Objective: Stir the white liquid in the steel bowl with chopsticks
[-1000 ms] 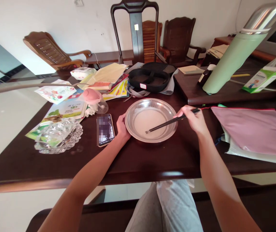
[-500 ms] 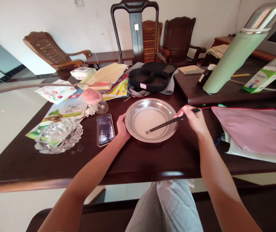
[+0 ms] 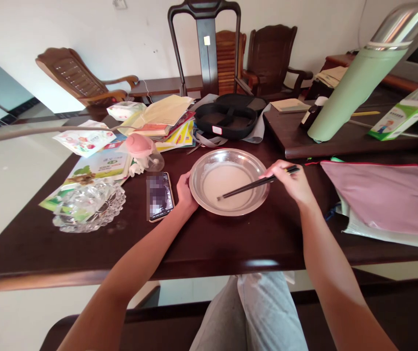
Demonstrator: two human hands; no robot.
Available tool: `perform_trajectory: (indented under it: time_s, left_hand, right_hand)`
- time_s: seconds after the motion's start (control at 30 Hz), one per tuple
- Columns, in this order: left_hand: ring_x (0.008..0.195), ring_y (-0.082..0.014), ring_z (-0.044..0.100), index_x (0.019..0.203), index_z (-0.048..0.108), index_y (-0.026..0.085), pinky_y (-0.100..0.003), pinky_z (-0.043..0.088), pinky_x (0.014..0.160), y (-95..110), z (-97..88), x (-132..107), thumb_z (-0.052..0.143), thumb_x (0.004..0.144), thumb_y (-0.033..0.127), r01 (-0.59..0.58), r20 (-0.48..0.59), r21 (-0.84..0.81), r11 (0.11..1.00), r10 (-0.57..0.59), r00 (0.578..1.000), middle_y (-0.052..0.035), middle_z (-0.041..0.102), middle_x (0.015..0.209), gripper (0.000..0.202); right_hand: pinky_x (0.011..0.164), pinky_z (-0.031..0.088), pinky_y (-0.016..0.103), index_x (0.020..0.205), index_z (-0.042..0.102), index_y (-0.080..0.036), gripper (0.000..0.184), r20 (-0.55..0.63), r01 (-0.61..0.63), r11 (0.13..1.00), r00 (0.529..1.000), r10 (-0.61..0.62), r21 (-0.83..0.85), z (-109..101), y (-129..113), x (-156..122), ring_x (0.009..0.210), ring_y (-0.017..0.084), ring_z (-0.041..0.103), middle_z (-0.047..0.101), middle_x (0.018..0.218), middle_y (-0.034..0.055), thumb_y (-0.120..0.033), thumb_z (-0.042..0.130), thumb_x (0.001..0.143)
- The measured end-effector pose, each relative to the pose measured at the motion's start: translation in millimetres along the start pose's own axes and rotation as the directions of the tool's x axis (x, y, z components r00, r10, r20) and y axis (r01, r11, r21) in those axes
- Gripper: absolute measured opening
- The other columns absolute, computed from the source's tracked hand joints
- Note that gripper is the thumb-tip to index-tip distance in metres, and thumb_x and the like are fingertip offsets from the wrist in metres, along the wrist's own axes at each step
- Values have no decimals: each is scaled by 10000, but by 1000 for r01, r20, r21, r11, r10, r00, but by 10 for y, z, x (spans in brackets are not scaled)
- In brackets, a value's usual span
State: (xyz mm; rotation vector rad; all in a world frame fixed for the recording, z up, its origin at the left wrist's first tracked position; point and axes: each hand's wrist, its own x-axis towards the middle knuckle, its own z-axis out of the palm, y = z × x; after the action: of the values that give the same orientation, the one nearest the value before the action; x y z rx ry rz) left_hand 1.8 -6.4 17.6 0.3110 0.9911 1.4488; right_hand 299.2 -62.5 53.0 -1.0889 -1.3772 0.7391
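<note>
A round metal bowl (image 3: pixel 201 199) with a wide rim stands on the dark wooden table (image 3: pixel 209 246). Pale, milky liquid (image 3: pixel 230 178) covers its bottom. My left hand (image 3: pixel 186 191) grips the bowl's left side, its fingertips hidden behind the rim. In my right hand (image 3: pixel 291 181), over the bowl's right edge, is a pair of black chopsticks (image 3: pixel 248 186), held close together and slanting down to the left. Their light tips dip into the liquid left of its middle. Just left of my left hand lies a phone (image 3: pixel 160 196), its screen partly blurred out.
At the left are a clear glass dish (image 3: pixel 89 207) and a pink-lidded bottle (image 3: pixel 143 151). Papers (image 3: pixel 165 112) and a black strapped case (image 3: pixel 227 117) lie beyond the bowl. On the right are a pink zip pouch (image 3: pixel 384 195) and a tall green thermos (image 3: pixel 358 92).
My right hand has shifted slightly left, and the chopstick tips have moved a little left and up in the liquid. My left hand and the bowl stay put.
</note>
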Motion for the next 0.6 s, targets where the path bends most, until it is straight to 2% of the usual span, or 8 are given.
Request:
perform_trajectory:
  time_s: [0.07,0.1,0.2,0.27,0.33,0.47,0.6]
  left_hand:
    - [782,-271,794,748,724,259,-377,662,861,-4,-5,3,898,865,384,-10,-1,13,1000,10,1000,-7,776,718,245]
    - [776,-266,789,754,724,259,-375,659,856,-4,-6,3,900,865,387,-11,0,18,1000,11,1000,-3,774,719,244]
    - [786,-275,801,748,714,264,-386,672,867,2,0,-3,896,872,395,-5,6,21,1000,5,1000,-1,767,709,256]
    - [826,-299,829,735,706,267,-404,690,893,8,11,-11,896,870,397,2,8,14,1000,-2,1000,-6,764,699,267]
    - [877,-320,853,727,706,267,-414,704,911,14,23,-19,887,867,389,11,7,3,1000,-11,1000,-12,768,693,259]
    - [896,-320,858,713,719,264,-398,697,903,27,47,-43,832,888,336,22,-8,-17,1000,-22,1000,-27,782,703,221]
    - [721,-240,759,687,729,236,-377,660,852,66,61,-95,732,974,271,34,-25,-16,999,-34,999,-23,773,703,289]
  right_hand:
    - [723,703,380,749,845,-284,705,75,-2,1000,997,5,-29,42,-15,2,771,280,877,860,733,55,-972,942,864]
    - [719,698,376,771,859,-285,698,70,4,999,998,-1,-39,44,-17,8,775,276,872,863,741,54,-972,938,870]
    - [724,703,409,727,815,-296,732,-79,30,998,996,-34,-46,-24,-2,33,717,273,838,824,700,42,-1007,903,876]
    - [741,716,446,661,743,-302,785,-203,43,999,978,-49,-30,-87,18,43,660,278,817,770,641,38,-1045,848,894]
    - [749,723,469,616,687,-307,818,-243,41,999,969,-40,-1,-114,32,41,625,286,803,721,591,37,-1059,806,916]
    - [782,722,452,641,749,-300,774,-74,5,1000,997,-5,2,-28,7,14,669,285,827,771,634,42,-1021,872,895]
    - [869,728,422,729,847,-304,747,29,2,999,1000,0,-44,55,-65,4,786,275,877,856,739,55,-1033,871,894]
